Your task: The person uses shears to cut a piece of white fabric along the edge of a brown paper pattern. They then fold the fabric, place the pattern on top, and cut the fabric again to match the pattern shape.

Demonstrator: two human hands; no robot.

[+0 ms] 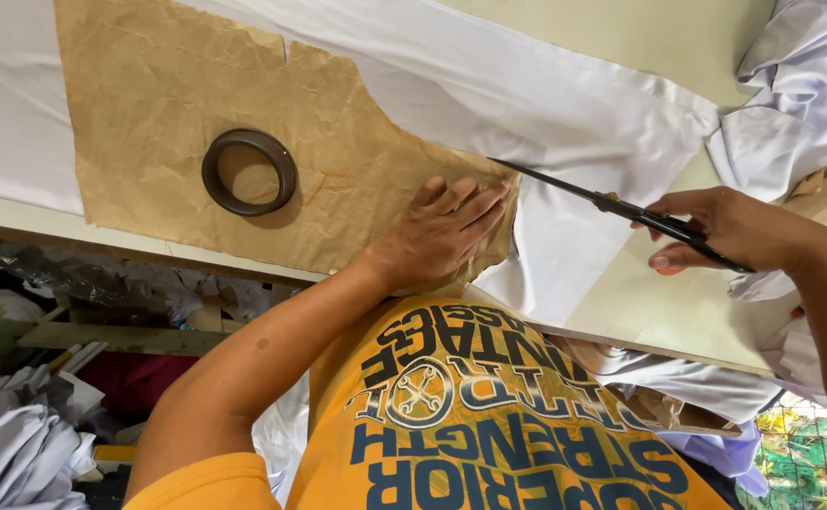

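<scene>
On the counter [17, 212], white fabric [574, 123] lies spread with a brown paper pattern [168, 104] laid flat on top. Left hand [437, 236]: open, palm down, fingers spread, pressing the pattern's right edge onto the fabric. Right hand [725, 229]: closed around the handles of black scissors [612, 201]; the handles are mostly hidden by the fingers. Blades run toward the pattern's edge, tip just beside the left fingertips; cannot tell how far the blades are parted. Dark ring [249, 172] rests on the pattern, well left of the hand. Right forearm cut off by the frame edge. Crumpled white cloth [801, 94] piled at upper right. Under the counter, clutter of scraps, hard to make out.
</scene>
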